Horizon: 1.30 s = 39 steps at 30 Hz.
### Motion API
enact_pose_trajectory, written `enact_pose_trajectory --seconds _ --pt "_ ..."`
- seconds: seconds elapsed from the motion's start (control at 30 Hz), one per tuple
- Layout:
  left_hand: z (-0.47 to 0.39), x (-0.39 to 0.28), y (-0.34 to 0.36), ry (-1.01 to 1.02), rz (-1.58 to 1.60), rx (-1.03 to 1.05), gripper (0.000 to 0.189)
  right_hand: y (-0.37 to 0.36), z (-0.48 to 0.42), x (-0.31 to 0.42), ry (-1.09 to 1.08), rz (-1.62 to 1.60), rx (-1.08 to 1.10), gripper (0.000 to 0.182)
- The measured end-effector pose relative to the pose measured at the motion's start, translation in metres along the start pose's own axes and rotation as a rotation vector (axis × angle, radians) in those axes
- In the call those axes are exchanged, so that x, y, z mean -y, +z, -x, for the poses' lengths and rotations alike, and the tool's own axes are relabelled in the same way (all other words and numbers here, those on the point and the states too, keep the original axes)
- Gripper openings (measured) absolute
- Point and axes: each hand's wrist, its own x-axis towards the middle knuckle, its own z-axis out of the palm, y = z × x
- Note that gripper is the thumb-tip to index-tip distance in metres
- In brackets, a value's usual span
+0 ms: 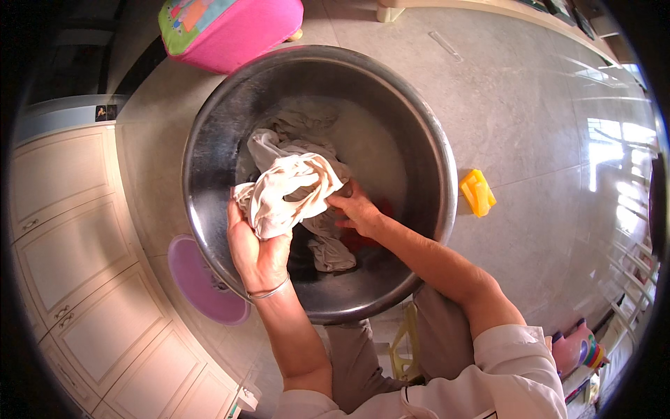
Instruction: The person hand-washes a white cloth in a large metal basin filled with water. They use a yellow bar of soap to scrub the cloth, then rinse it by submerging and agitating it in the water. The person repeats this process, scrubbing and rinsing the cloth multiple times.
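My left hand (257,246), with a bangle at the wrist, holds up the near left part of a bunched cream cloth (293,188) over a large metal basin (451,183). At the cloth's right edge is my right hand (358,207), its thumb and fingers gripping the fabric. More wet, pale cloth (332,254) hangs and lies in the basin beneath. Cloudy water (371,136) fills the bottom, and a red item (361,238) shows partly behind my right hand.
A purple plastic basin (201,285) stands at the lower left, near cream cabinets (73,209). Right of the metal basin lies a yellow object (477,193) on the tiles. A pink stool (246,31) touches the far side. A toy (576,348) stands at lower right.
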Motion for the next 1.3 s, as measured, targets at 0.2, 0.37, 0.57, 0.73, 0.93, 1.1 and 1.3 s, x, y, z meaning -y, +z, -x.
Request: enact_pose_trajectory --seconds 0.2,0.37,0.57,0.73,0.93,1.1,1.3 --pt "0.002 -0.009 -0.016 -0.006 0.011 0.089 0.028 -0.011 -0.026 0.008 -0.478 0.396 -0.104 0.039" --pt "0.001 -0.018 -0.030 -0.014 -0.003 0.115 0.031 -0.028 -0.028 0.021 -0.552 0.253 -0.133 0.019" --pt "-0.004 -0.026 -0.044 0.027 0.015 -0.003 0.030 -0.036 0.012 0.067 -0.434 -0.251 0.081 0.008" --pt "-0.004 -0.028 -0.050 -0.002 -0.055 0.066 0.030 -0.057 0.015 0.085 -0.403 -0.433 0.252 0.008" --pt "-0.007 -0.028 -0.057 0.007 -0.031 -0.016 0.030 -0.054 0.018 0.089 -0.282 -0.551 0.298 0.017" --pt "-0.005 -0.030 -0.057 -0.023 -0.016 0.029 0.030 -0.051 0.013 0.082 -0.210 -0.540 0.299 0.021" --pt "-0.003 -0.026 -0.052 -0.041 -0.021 0.050 0.030 -0.051 0.006 0.076 -0.160 -0.512 0.284 0.022"
